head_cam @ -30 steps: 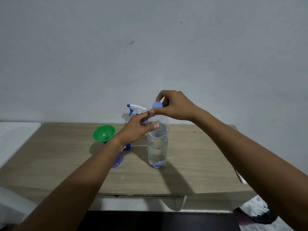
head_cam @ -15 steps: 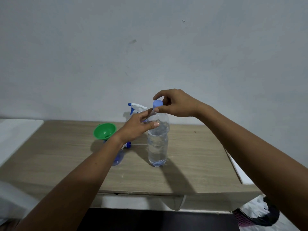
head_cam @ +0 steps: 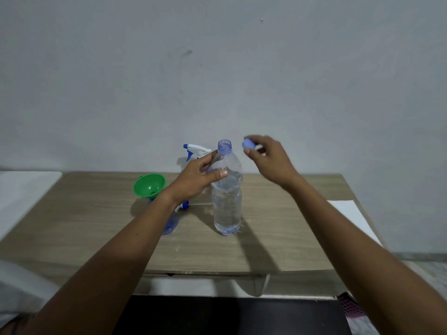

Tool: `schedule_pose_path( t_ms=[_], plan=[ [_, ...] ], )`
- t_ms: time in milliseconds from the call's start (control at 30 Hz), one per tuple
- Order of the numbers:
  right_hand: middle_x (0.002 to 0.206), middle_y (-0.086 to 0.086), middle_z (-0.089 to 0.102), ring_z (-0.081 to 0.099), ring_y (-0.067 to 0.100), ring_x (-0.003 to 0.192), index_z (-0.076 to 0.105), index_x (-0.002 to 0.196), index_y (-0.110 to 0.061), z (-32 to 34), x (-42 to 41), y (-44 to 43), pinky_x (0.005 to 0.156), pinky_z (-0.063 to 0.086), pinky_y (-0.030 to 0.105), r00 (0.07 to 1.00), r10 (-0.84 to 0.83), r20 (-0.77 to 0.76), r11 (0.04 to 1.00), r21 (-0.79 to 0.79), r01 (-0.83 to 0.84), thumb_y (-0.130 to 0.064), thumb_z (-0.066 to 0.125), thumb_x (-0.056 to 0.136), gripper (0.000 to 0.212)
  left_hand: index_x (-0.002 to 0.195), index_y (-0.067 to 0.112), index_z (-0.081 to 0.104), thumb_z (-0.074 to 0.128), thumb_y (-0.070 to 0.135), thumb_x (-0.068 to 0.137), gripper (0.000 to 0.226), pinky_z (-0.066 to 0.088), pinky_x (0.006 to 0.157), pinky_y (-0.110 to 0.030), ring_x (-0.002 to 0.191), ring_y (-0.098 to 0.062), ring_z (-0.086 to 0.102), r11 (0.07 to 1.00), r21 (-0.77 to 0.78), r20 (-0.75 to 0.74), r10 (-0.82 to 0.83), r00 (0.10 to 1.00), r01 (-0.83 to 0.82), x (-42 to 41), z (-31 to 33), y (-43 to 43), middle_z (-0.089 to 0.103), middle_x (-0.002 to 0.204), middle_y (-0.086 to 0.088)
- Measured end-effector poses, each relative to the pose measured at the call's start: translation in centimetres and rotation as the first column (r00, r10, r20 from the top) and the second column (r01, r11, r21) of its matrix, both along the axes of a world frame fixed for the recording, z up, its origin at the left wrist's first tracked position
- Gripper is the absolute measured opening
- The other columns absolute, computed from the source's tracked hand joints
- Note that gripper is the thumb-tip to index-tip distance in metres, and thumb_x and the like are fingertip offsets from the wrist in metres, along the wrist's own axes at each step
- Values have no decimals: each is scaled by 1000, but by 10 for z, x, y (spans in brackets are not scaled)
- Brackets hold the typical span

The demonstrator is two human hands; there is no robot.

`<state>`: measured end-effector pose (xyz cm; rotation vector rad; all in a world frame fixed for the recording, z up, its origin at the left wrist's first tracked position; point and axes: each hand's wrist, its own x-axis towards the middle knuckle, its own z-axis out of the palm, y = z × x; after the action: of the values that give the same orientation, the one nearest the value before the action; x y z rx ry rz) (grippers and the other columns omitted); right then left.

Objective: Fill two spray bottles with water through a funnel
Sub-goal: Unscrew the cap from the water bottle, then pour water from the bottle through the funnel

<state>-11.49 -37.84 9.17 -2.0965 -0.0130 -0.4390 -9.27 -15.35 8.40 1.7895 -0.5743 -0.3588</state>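
Observation:
A clear water bottle (head_cam: 227,204) stands upright mid-table, its neck uncapped. My left hand (head_cam: 198,176) grips its shoulder from the left. My right hand (head_cam: 267,159) pinches the blue cap (head_cam: 248,143), held to the right of the bottle's mouth. A green funnel (head_cam: 148,186) sits in a blue-tinted spray bottle (head_cam: 170,224), mostly hidden by my left forearm. Behind my left hand stands a second spray bottle with a white and blue trigger head (head_cam: 195,149). A loose spray head with its tube (head_cam: 185,205) lies by my wrist.
The wooden table (head_cam: 79,226) stands against a grey wall. A white sheet (head_cam: 348,216) lies at its right edge and a white surface (head_cam: 21,189) adjoins on the left. A dark panel (head_cam: 229,315) lies below the front edge.
My right hand has lifted the blue cap off the water bottle and moved it to the right. The left hand has stayed on the bottle's shoulder.

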Motion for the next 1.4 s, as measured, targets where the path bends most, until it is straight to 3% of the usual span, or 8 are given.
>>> schedule_pose_path(
  t_ms=[300,433,633,867,967,1167,1267,1400],
  plan=[
    [97,-2,77,71,22,92,75,100,-24,-195,-87,9,77,53,30,834,-256,-489,965,-177,193,-37,70,81,24,150,22,41,65,18,95,60,52,85,-14,118,7,58,997,-60,-37,46,998,-49,1,-13,-7,49,149,8],
    [108,3,67,60,28,104,76,104,-26,-208,-94,10,83,50,35,854,-271,-443,925,-365,105,-37,70,80,27,149,30,41,68,28,92,63,54,82,-17,128,-3,53,996,-64,-75,49,996,-54,4,-16,-5,48,150,12],
    [126,4,60,54,27,118,66,126,-26,-206,-94,9,94,48,37,859,-234,-455,930,-363,61,-43,76,81,48,150,32,39,73,37,83,75,52,96,-25,135,-1,47,993,-98,-96,56,994,-66,3,-19,-6,44,152,15],
    [145,-7,50,53,10,124,36,151,-31,-133,-69,40,95,46,26,982,-71,-177,969,220,109,-43,91,67,101,154,28,33,72,21,90,75,46,105,-24,139,-3,40,967,-159,-58,193,979,-200,-14,-21,-8,40,156,6],
    [142,-10,50,50,5,127,22,153,-41,-101,-52,53,99,45,23,995,13,-102,949,316,20,-41,95,62,117,142,23,51,74,19,87,59,49,103,-27,130,-6,53,922,-235,-68,301,951,-308,-30,-37,7,57,143,2],
    [124,-30,48,53,7,114,28,146,-37,-93,-30,82,94,56,41,997,-63,-46,967,243,73,-29,95,64,106,92,24,77,83,22,77,16,55,87,-37,84,-8,71,896,91,-178,445,878,-435,-66,-110,76,78,91,1],
    [114,-31,53,59,4,100,36,139,-35,-92,-30,96,92,56,44,993,-109,-39,960,253,116,-24,91,66,92,81,33,77,80,51,60,28,59,87,-45,70,-7,69,819,244,-118,557,822,-519,-59,-140,121,77,77,6],
    [109,-40,54,59,-16,95,34,138,-34,-94,-32,119,87,57,37,997,-79,-22,962,260,82,-18,91,66,93,76,30,65,82,54,52,38,59,81,-46,74,-19,69,703,281,-48,690,723,-653,-37,-149,153,73,75,4]
  ],
)
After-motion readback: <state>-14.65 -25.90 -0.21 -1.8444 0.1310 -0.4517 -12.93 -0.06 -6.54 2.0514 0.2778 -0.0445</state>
